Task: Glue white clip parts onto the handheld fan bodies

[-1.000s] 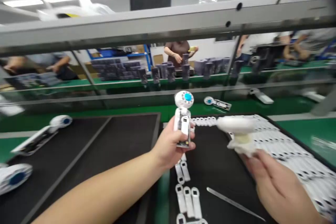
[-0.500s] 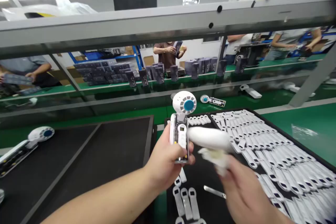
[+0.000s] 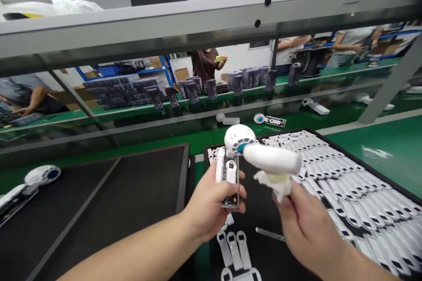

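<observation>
and here's the left grip (image 3: pixel 211 202), closed firmly round the lower handle of the white device (image 3: pixel 227 162), thumb pressed across the front, fingers curling round the far side. the device stands nearly upright out of that grip, its round head clear above the fingers, blue disc (image 3: pixel 241 147) tipped downward, a small white cover (image 3: pixel 231 171) sitting in the open handle, just above the thumb. all of it is up in the air, over the left edge of the right tray (image 3: pixel 260 215).

in from the other side, the right grip (image 3: pixel 306 228), pinching a crumpled white wrap (image 3: pixel 280 188) beneath a blurred white piece (image 3: pixel 273 159)! that piece reaches across to the device's head and overlaps the disc in this view; touching or not, i cannot tell.

below, a thin strip (image 3: pixel 268 233) lies by the right thumb, three loose covers (image 3: pixel 232 248) sit along the tray's left edge, and rows of white covers (image 3: pixel 356 184) crowd its right edge.
</observation>
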A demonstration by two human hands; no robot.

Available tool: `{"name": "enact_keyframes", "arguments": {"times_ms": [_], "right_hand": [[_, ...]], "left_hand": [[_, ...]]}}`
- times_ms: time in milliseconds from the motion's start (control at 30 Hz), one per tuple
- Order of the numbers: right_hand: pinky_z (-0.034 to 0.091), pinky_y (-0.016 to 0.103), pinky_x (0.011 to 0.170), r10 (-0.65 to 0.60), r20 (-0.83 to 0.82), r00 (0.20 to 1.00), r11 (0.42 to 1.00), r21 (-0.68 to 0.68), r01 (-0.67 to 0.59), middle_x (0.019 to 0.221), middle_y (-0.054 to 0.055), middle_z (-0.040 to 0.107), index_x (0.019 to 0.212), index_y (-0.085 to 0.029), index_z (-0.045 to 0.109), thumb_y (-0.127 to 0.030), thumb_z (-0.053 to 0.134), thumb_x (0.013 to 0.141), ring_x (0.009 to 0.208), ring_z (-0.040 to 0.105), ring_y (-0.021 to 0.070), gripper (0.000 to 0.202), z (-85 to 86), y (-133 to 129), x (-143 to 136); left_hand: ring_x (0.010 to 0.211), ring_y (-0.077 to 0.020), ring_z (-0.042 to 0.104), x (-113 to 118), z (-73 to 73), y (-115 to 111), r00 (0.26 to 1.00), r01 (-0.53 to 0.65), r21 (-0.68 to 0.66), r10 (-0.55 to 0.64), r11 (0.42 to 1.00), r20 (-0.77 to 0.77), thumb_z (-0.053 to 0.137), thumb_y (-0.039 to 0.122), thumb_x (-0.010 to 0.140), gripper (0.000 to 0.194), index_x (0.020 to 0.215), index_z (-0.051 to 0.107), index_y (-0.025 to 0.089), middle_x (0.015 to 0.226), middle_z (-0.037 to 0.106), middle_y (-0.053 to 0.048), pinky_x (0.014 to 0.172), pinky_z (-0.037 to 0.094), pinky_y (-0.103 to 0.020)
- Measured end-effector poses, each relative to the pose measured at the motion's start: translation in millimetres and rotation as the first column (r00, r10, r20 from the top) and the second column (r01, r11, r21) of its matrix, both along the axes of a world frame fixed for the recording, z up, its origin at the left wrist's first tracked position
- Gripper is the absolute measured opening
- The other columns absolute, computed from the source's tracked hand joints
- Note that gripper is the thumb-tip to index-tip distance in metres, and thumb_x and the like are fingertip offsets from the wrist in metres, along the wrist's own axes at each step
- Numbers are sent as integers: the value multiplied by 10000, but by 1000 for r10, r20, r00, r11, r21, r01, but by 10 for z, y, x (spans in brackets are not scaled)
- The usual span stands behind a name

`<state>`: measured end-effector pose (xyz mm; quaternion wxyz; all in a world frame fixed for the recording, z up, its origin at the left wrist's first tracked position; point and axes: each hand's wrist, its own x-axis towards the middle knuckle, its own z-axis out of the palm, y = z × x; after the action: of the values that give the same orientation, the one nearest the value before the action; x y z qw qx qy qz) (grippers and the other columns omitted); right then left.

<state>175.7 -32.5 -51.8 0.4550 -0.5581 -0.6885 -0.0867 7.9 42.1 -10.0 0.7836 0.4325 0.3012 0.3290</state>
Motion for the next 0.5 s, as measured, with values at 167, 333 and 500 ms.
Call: {"name": "enact_keyframes", "arguments": {"times_ms": [167,333,500], "right_hand": [[283,265,451,-145,-1,989,944,-301,138,588,-9,580,782,-252,456,-354,342,1005,481,563,191,271,244,365,175],[334,252,441,-111,-181,977,978,-197,75,580,-42,544,785,-249,446,-360,358,1030,456,521,144,283,206,208,183],[327,287,437,24,62,998,986,-165,-13,582,-41,557,806,-252,430,-242,357,1038,440,539,152,243,-97,-73,8]], "left_hand": [[616,-131,571,5,-76,-75,981,192,-34,-192,981,9,678,134,613,381,960,526,176,906,596,-26,430,450,-236],[641,-114,543,0,-61,-4,997,73,-14,-73,997,19,663,103,618,346,926,524,179,878,577,-7,461,436,-222],[657,-118,530,15,-55,45,999,-18,-14,18,1000,32,618,89,643,341,959,525,179,828,578,-9,475,409,-209]]}}
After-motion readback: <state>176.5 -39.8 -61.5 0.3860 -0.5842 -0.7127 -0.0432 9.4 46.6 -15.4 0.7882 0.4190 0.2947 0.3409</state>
